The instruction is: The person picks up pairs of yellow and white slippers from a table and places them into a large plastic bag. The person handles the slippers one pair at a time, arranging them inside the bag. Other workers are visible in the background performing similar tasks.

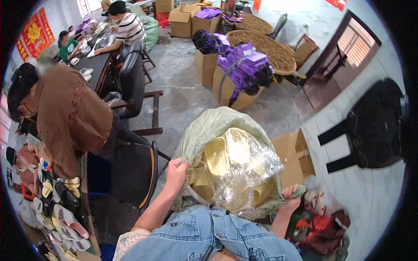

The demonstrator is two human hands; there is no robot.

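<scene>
A big pale green woven sack (209,126) stands in front of me, its mouth pulled wide. Inside it a clear plastic liner (248,167) covers several pale yellow shoe soles (217,158). My left hand (175,172) grips the sack's left rim. My right hand (290,195) grips the rim on the right, lower down. My denim clothing fills the lower middle of the view.
A person in a brown top (69,113) leans over a table of soles and slippers (61,209) at left. Black chairs (135,174) stand close by. An open cardboard box (294,156) sits behind the sack. Boxes with purple bundles (244,69) and wicker trays (270,48) stand farther off.
</scene>
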